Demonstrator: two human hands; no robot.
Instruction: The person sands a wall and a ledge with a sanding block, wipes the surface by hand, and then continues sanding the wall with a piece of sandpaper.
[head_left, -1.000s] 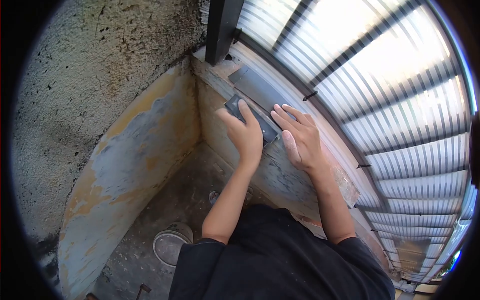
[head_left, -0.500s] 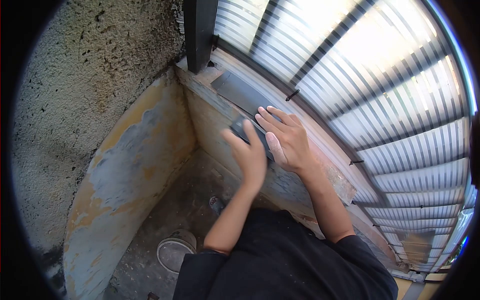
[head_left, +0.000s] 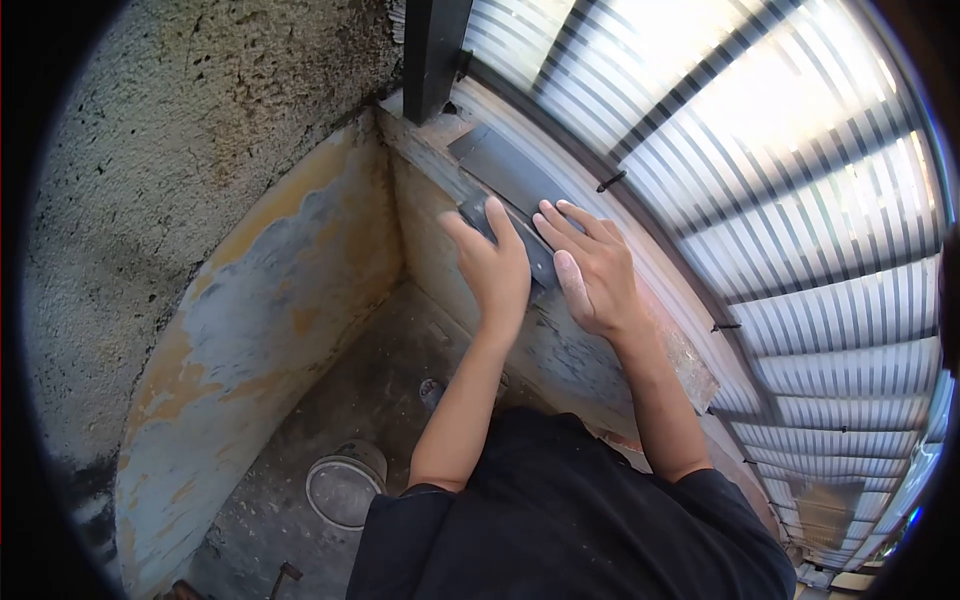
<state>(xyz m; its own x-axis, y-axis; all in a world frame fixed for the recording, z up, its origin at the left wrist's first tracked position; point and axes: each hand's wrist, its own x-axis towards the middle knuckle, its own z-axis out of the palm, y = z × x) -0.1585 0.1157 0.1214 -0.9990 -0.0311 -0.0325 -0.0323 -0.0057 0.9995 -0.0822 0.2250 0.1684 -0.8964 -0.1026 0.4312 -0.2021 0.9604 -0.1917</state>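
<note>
A dark grey flat sheet point(head_left: 515, 165) lies along the ledge point(head_left: 430, 160) on top of the low wall. In front of it, at the ledge's edge, is a narrower dark strip point(head_left: 540, 262) with small light spots. My left hand point(head_left: 495, 270) is at this strip's near side, fingers stretched and apart, with their tips slightly blurred. Spread flat, my right hand point(head_left: 598, 275) has its fingertips at the sheet's lower end and its whitish, dusty thumb beside the strip. Part of the strip is hidden behind my hands.
A round bucket point(head_left: 345, 485) stands on the dusty floor. To the left rises a rough wall point(head_left: 220, 130) above a patchy, peeling low wall point(head_left: 270, 290). A dark metal post point(head_left: 432, 60) stands at the corner. Ribbed translucent panels point(head_left: 740, 150) run along the right.
The view has shifted slightly, so the ledge sits farther right and higher. My left hand has drawn back a little from the strip; my right hand stays spread at the sheet.
</note>
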